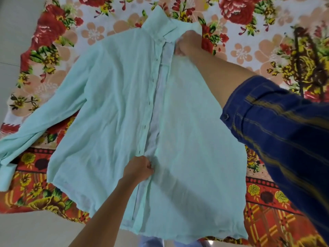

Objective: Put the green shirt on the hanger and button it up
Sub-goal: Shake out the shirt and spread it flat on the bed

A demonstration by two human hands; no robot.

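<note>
We have the green shirt point(115, 107) spread front-up on a floral bedsheet point(249, 38), collar toward the sheet's far edge, hem reaching past its near edge, one long sleeve trailing off toward the left edge. The front lies unbuttoned, a pale strip of inner fabric showing down the middle. Our left hand point(138, 169) sits low on the placket, fingers point(149, 168) curled tight and pinching the edge of the left front panel just below the lowest visible buttonhole. Our right hand point(187, 43) is up beside the collar, fingers closed around the top of the opposite front edge. A dark hanger point(302, 59) lies on the sheet near its right edge, well apart from the shirt.
</note>
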